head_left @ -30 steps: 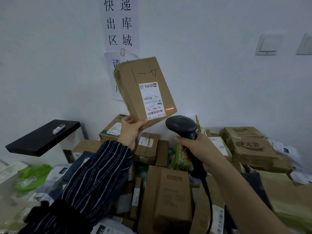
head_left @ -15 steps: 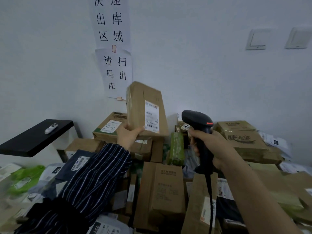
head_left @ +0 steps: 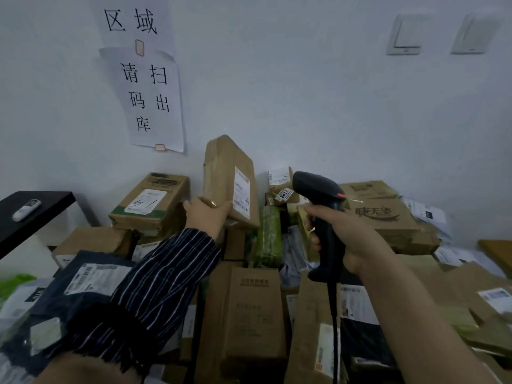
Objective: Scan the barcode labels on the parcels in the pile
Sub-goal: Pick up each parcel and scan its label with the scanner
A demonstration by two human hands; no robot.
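Left hand (head_left: 207, 214), grip clasping the lower left corner of one upright brown parcel (head_left: 221, 173) held over the far middle of the parcel pile (head_left: 249, 306), its barcode label (head_left: 241, 193) facing right. Its striped sleeve (head_left: 155, 286) covers near-left parcels. Right hand (head_left: 349, 236), grip clenched round the handle of one black scanner (head_left: 321, 189), whose head sits just right of the label and masks boxes behind. Far wall: two paper notices (head_left: 153, 98) left, two switches (head_left: 406, 34) right; far left, one black desk (head_left: 50, 206) bearing one small white object (head_left: 26, 209), perhaps a remote.
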